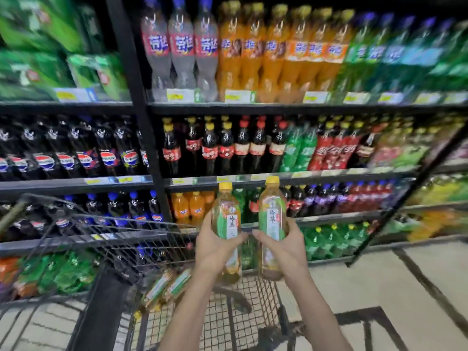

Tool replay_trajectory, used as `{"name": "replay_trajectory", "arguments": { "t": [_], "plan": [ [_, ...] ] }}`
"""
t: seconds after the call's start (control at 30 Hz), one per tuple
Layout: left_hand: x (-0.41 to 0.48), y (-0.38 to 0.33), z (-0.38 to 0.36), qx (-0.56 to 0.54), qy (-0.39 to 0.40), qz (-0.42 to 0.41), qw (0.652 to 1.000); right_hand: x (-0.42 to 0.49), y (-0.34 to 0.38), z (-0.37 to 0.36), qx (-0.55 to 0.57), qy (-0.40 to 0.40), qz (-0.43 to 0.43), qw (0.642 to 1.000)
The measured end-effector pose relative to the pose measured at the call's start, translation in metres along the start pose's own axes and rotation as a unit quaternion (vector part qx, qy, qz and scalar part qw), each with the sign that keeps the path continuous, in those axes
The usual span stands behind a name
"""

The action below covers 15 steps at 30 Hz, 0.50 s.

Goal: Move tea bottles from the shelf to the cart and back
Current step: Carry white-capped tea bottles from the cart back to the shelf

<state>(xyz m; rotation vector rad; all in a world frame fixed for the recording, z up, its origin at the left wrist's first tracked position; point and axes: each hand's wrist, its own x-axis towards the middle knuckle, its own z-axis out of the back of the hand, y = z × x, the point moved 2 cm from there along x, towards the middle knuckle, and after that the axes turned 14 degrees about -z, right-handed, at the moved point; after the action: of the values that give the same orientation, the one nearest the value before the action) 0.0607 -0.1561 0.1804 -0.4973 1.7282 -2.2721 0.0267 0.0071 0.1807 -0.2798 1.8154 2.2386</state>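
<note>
My left hand grips a yellow-capped tea bottle with a green and white label, held upright. A second tea bottle of the same kind stands upright in the grip of my right hand. Both bottles hang side by side above the black wire cart, in front of the drink shelf. Two more tea bottles lie on their sides in the cart's basket. The view is blurred by motion.
Shelves of cola, orange and green soda bottles fill the wall ahead and to the left. The cart's dark handle runs at lower left. A black shelf post stands upright behind the cart. Tiled floor lies to the right.
</note>
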Motion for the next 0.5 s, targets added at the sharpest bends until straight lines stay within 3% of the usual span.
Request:
{"name": "replay_trajectory", "arguments": {
  "t": [0.5],
  "plan": [
    [-0.052, -0.154, -0.139, -0.054, 0.102, -0.168, 0.979, -0.051, 0.039, 0.219, 0.058, -0.185, 0.095, 0.976]
  ]
}}
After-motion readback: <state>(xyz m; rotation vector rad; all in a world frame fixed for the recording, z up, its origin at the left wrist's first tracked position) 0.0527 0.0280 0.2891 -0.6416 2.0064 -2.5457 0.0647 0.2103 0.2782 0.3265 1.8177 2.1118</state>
